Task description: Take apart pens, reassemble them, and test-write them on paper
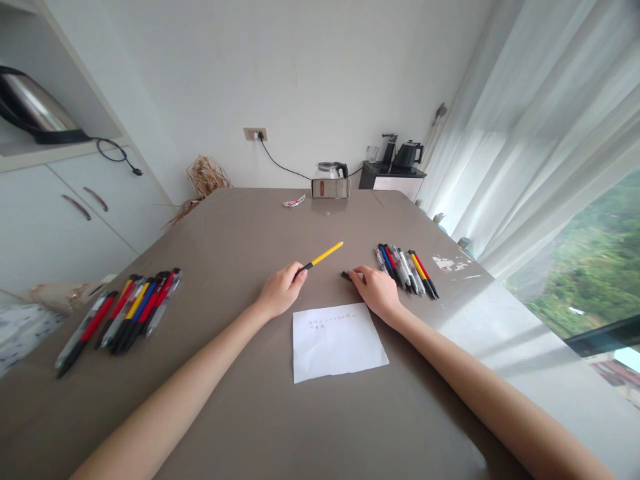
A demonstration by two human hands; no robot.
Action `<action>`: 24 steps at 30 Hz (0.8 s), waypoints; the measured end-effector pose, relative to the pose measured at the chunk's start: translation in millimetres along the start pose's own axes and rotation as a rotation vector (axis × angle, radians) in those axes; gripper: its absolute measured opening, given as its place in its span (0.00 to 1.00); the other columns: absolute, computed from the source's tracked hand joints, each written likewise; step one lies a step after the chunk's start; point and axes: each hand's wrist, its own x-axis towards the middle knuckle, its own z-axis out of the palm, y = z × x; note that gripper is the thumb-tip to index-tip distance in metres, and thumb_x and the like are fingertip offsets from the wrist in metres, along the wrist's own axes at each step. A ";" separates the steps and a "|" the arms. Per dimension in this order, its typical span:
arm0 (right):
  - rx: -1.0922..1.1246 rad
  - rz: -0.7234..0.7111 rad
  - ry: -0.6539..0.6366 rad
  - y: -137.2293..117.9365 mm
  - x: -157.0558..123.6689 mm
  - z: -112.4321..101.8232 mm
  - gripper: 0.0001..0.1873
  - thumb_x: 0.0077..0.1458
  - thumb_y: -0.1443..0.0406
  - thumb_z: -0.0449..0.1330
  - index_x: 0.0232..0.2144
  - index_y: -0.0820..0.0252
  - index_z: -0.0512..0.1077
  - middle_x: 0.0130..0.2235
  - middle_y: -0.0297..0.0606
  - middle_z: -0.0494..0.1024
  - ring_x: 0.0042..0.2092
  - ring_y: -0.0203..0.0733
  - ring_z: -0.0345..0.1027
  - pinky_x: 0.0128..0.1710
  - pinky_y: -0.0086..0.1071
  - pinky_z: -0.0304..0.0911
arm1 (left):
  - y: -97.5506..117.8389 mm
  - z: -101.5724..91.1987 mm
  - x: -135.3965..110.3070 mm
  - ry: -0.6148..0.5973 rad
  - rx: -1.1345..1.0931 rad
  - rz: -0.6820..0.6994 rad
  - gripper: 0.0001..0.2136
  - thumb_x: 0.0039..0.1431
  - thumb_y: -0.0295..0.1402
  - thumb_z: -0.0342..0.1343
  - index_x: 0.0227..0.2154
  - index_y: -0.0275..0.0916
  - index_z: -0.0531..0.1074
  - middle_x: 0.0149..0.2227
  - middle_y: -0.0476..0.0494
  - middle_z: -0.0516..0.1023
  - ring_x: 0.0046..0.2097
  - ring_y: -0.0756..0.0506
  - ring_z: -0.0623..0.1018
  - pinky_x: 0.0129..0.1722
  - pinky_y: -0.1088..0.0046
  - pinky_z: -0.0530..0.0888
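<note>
My left hand (281, 289) is closed round the black end of a yellow pen (326, 254), which points up and to the right above the table. My right hand (376, 288) pinches a small black piece (346, 275), perhaps a pen cap, against the tabletop. A white sheet of paper (336, 341) with faint writing near its top lies just in front of both hands. One row of pens (406, 267) lies right of my right hand. A larger row of pens (123, 313) lies at the far left.
The grey-brown table (240, 227) carries a phone (331, 188) propped against a glass kettle at the far edge, plus a small wrapper (294, 201). White cabinets stand at the left, a curtained window at the right. Paper scraps (453, 264) lie near the right edge.
</note>
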 end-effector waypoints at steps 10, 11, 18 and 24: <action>1.216 0.201 -0.358 -28.8 -8.1 -4.9 0.29 0.50 0.48 0.47 0.11 0.63 0.65 0.10 0.29 0.53 0.14 0.27 0.44 0.15 0.26 0.40 | 28.0 -1.8 -10.3 0.181 0.451 0.615 0.13 0.58 0.40 0.41 0.28 0.38 0.65 0.25 0.48 0.67 0.28 0.51 0.68 0.26 0.75 0.59; 1.287 0.234 -0.401 -30.5 -8.9 -4.5 0.27 0.49 0.50 0.49 0.10 0.63 0.63 0.10 0.28 0.52 0.14 0.27 0.43 0.14 0.26 0.38 | 29.2 -1.8 -11.4 0.192 0.452 0.636 0.14 0.58 0.40 0.41 0.26 0.37 0.65 0.24 0.48 0.66 0.27 0.51 0.67 0.26 0.75 0.59; 1.571 0.306 -0.467 -38.0 -8.2 -9.5 0.21 0.50 0.57 0.51 0.11 0.62 0.59 0.10 0.25 0.49 0.14 0.25 0.38 0.14 0.25 0.34 | 49.6 3.2 -15.8 0.127 -0.151 0.217 0.18 0.60 0.37 0.34 0.18 0.37 0.58 0.18 0.51 0.60 0.22 0.53 0.61 0.24 0.75 0.57; 1.493 0.278 -0.385 -34.8 -6.9 -8.2 0.21 0.48 0.54 0.53 0.15 0.64 0.64 0.12 0.27 0.53 0.15 0.25 0.42 0.14 0.25 0.36 | 49.4 6.5 -9.2 -0.107 -0.573 -0.134 0.24 0.58 0.47 0.31 0.13 0.38 0.52 0.14 0.53 0.51 0.18 0.54 0.55 0.20 0.75 0.56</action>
